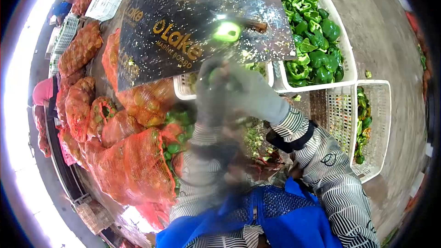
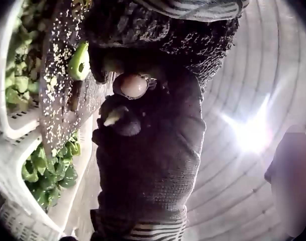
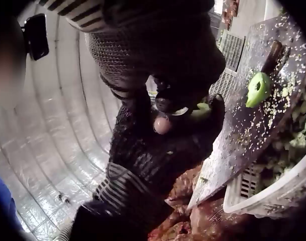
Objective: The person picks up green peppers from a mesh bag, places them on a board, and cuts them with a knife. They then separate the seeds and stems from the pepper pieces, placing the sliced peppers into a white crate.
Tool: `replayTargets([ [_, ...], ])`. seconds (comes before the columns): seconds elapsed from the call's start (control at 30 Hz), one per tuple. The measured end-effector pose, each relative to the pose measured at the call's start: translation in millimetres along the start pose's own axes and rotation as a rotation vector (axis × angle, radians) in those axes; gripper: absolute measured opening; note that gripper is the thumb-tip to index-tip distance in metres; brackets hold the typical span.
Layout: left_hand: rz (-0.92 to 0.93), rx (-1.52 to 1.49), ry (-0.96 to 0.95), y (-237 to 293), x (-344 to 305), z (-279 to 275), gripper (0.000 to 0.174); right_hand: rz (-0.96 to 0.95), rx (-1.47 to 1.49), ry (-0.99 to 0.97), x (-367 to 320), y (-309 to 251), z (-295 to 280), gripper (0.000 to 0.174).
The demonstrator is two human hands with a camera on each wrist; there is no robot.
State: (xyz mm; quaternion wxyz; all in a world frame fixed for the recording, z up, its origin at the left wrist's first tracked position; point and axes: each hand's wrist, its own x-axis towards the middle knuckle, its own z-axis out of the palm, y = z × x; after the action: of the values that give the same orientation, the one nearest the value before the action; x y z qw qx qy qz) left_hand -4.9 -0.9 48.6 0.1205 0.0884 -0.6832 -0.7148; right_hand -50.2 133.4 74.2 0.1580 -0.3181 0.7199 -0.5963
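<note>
Both gloved hands meet in front of the board, blurred in the head view. My left hand [image 1: 209, 98], in a dark, wet-looking glove, grips a green pepper [image 1: 215, 77]. My right hand [image 1: 259, 94], in a grey knit glove, closes over the same pepper with its fingers curled. In the right wrist view a pale green part of the pepper [image 3: 200, 110] shows between the hands; the gloves hide most of the rest. A bare fingertip [image 3: 162, 125] pokes out of a glove there. On the board lies a cut green pepper piece [image 1: 227, 32], beside a knife with a brown handle [image 1: 255, 25].
The dark marine board [image 1: 147, 59], strewn with pale seeds, slopes over a white crate [image 1: 183, 93]. At the right stand a crate of cut peppers [image 1: 347, 59] and another white crate [image 1: 379, 128]. Red mesh sacks [image 1: 128, 165] crowd the left side.
</note>
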Motion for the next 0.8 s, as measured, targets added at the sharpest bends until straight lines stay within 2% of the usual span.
replayTargets([
  [0.03,-0.003,0.002,0.002,-4.7,1.1,-3.4,0.040,0.001,0.003,-0.002,0.4,-2.7,-2.7,0.048],
  [0.1,0.248,0.220,-0.039,-17.4,4.5,-10.4,0.017,0.277,0.283,-0.117,0.5,-4.9,-4.9,0.052],
  [0.13,0.130,0.077,-0.051,-13.9,0.8,-10.1,0.028,0.277,0.356,-0.094,1.4,-1.5,-1.8,0.051],
  [0.17,0.130,0.078,-0.053,-10.0,-2.5,-9.5,0.028,0.276,0.358,-0.092,1.0,-0.9,-3.2,0.051],
  [0.23,-0.093,-0.395,-0.096,0.3,-6.7,-5.6,0.038,0.352,0.454,-0.198,0.8,-6.3,-8.9,0.046],
  [0.27,-0.018,-0.272,-0.103,3.2,-6.5,-3.8,0.041,0.352,0.454,-0.199,0.6,-7.7,-10.1,0.046],
  [0.3,-0.019,-0.272,-0.100,1.5,-5.2,-6.0,0.041,0.372,0.440,-0.190,-0.1,-8.9,-10.1,0.042],
  [0.37,0.172,0.039,-0.152,1.7,0.1,-8.5,0.046,0.393,0.425,-0.185,-0.7,-13.4,-10.2,0.038],
  [0.43,0.213,0.077,-0.171,7.5,-2.9,-8.1,0.049,0.447,0.604,-0.180,-1.9,-18.1,-10.2,0.035],
  [0.5,-0.006,-0.092,-0.128,11.7,-7.5,-7.0,0.051,0.402,0.561,-0.158,-1.9,-11.9,-6.5,0.034],
  [0.57,0.063,-0.055,-0.154,-0.9,-3.3,-12.5,0.049,0.356,0.519,-0.140,-0.6,-11.3,-6.0,0.033],
  [0.63,0.258,-0.114,-0.198,-9.5,0.0,-12.4,0.047,0.338,0.597,-0.184,1.2,-15.9,-9.8,0.032],
  [0.67,0.256,-0.114,-0.197,-6.6,-1.0,-15.3,0.047,0.340,0.598,-0.185,1.3,-16.0,-8.9,0.032],
  [0.73,-0.106,-0.038,-0.248,3.7,-2.5,-23.7,0.040,0.501,0.409,-0.207,2.8,-16.3,-5.5,0.034],
  [0.77,-0.107,-0.036,-0.246,-3.4,-1.9,-24.2,0.040,0.501,0.412,-0.210,3.3,-8.4,-0.3,0.034],
  [0.8,0.030,0.155,-0.198,-17.1,0.6,-23.9,0.041,0.328,0.311,-0.126,3.8,6.5,7.6,0.036],
])
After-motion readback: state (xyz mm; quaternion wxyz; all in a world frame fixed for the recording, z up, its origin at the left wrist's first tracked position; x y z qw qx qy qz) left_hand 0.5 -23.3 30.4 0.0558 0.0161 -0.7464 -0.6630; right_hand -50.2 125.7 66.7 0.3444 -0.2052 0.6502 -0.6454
